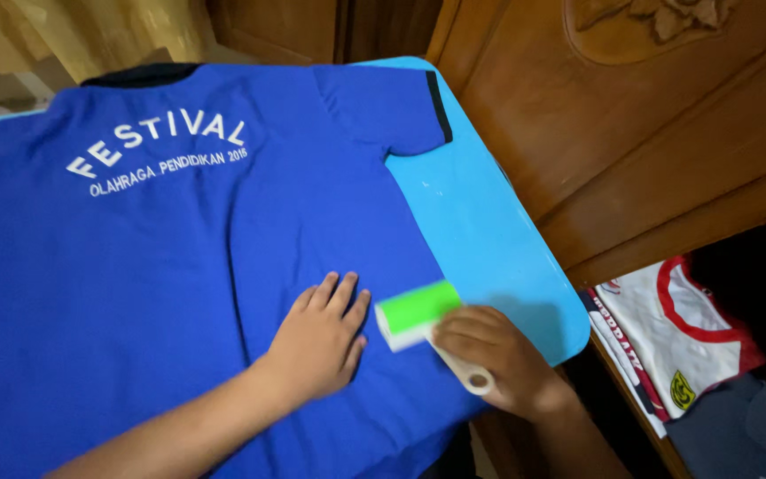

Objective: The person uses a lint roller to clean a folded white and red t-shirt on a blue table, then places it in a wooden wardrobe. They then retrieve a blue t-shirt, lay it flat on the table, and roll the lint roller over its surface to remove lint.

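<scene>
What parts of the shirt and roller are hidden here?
- Head view: shirt front faces down; left and bottom edges cut off.
- Lint roller handle mostly covered by the right hand.
- Cloth beneath the left hand hidden.
- Folded clothes at right partly in shadow.

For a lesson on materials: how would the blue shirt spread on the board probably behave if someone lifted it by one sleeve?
The blue shirt would likely go floppy and hang down, since it lies flat as thin cloth. It looks light for its size. It may slide under the lint roller; the left hand presses it flat while the right hand works.
</scene>
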